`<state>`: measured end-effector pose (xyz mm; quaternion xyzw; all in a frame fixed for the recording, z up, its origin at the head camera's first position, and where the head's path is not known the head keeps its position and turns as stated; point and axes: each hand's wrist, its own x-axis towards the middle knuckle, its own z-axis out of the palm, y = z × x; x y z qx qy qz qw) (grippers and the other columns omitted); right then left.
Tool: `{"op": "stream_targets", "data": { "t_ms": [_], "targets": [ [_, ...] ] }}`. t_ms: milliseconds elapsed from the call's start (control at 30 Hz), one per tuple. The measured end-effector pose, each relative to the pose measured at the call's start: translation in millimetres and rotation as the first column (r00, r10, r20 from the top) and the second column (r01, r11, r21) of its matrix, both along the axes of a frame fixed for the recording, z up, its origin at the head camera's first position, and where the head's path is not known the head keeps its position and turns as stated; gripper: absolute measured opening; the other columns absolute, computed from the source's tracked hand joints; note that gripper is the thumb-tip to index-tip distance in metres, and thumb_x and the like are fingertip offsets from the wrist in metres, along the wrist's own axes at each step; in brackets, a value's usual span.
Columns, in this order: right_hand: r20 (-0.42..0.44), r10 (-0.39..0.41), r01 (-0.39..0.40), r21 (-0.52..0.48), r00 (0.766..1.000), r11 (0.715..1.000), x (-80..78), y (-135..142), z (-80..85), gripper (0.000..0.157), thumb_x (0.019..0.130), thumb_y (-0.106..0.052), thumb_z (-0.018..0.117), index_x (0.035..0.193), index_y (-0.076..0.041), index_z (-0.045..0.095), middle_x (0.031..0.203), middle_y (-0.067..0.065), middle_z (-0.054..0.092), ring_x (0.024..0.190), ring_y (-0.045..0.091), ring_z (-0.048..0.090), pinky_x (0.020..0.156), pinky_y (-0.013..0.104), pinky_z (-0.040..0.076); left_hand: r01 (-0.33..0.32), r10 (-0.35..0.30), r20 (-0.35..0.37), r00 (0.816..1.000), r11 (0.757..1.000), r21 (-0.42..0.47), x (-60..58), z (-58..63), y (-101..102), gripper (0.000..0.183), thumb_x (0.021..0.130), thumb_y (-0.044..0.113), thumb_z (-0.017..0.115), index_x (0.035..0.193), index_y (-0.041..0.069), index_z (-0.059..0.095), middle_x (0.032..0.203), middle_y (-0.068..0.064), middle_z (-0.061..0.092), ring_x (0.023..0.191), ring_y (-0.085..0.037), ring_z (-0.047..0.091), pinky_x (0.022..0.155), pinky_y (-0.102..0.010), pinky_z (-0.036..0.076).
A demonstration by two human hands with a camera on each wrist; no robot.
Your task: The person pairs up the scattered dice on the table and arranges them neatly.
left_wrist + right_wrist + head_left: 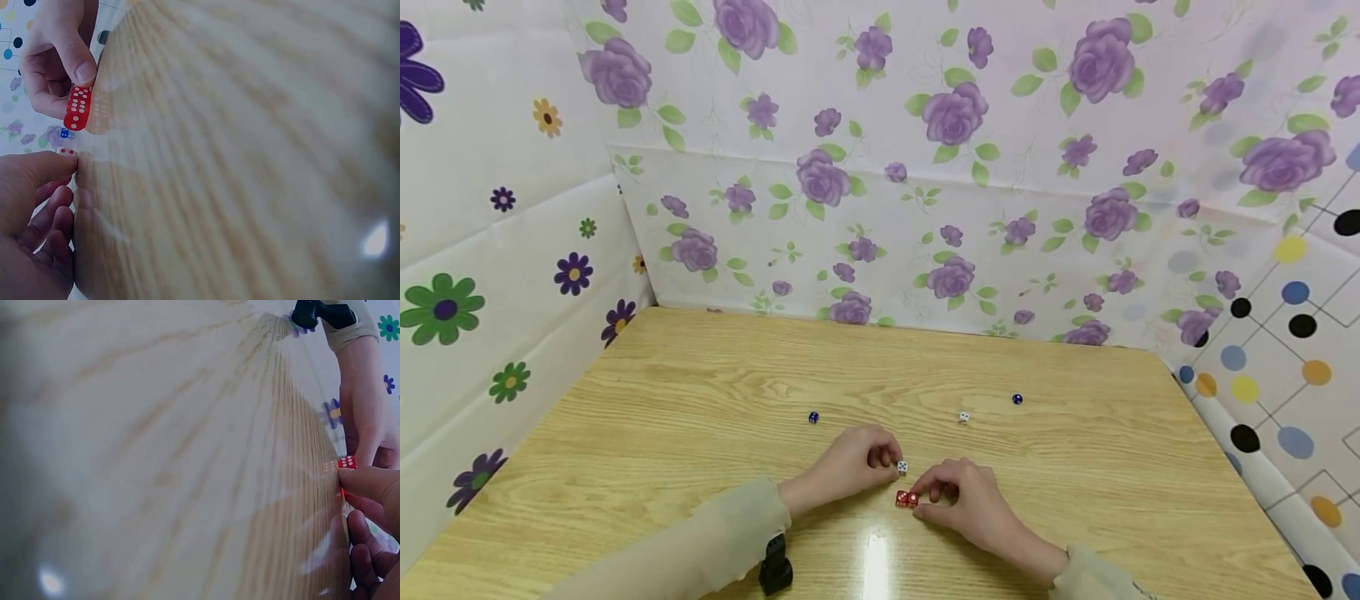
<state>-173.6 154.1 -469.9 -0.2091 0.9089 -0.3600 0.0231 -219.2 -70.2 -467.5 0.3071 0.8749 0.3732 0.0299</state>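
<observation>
Two red dice, a left one (901, 498) and a right one (913, 499), sit side by side against each other on the table. My right hand (964, 502) pinches the right red die between thumb and index finger. Just behind them is a white die (902, 468), which my left hand (856, 458) holds at the tips of thumb and index finger, its other fingers curled under. In the left wrist view the red dice (76, 109) form a short row at the right thumb. The right thumb (362, 481) partly hides the red die (347, 462) in the right wrist view.
Farther back on the wooden table (700, 375) lie a blue die (813, 417) on the left, another white die (964, 417) and a second blue die (1017, 399) on the right. Flower-patterned sheets (880, 225) wall the back and sides.
</observation>
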Motion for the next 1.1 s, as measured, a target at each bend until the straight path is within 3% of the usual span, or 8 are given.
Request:
{"op": "stream_targets", "data": {
  "t_ms": [1100],
  "targets": [
    [0.006, 0.000, 0.000, -0.006, 1.000, 1.000, 0.2, 0.5, -0.8, 0.018, 0.076, -0.030, 0.085, 0.087, -0.038, 0.073, 0.075, -0.017, 0.062, 0.072, 0.004, 0.048, 0.068, 0.020, 0.037, 0.003, -0.003, 0.030, 1.000, 1.000, -0.001, -0.5, 1.2, -1.6, 0.008, 0.085, 0.013, 0.076, 0.090, 0.014, 0.071, 0.083, 0.000, 0.065, 0.070, -0.004, 0.053, 0.064, -0.016, 0.044]
  ]
}}
